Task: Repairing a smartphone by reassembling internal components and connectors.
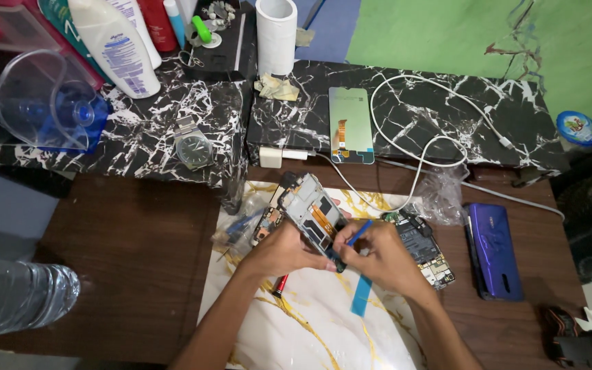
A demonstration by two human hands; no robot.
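Observation:
My left hand (pixel 284 250) grips an opened phone frame (pixel 310 212) with bare circuitry and an orange ribbon cable, tilted up over a white and gold marbled mat (pixel 310 322). My right hand (pixel 381 257) pinches a thin blue tool (pixel 358 233) whose tip touches the frame's lower end. A green circuit board (pixel 425 248) lies on the mat just right of my right hand. A blue strip (pixel 362 294) rests on the mat below my hands. A red-tipped tool (pixel 279 285) pokes out under my left wrist.
A purple phone back cover (pixel 493 250) lies at the right. A loose phone screen (pixel 351 125), a white cable (pixel 419 147) and a wristwatch (pixel 193 148) sit on the black marbled shelf. Bottles (pixel 114 44) stand at the back left, a water bottle (pixel 18 294) at the near left.

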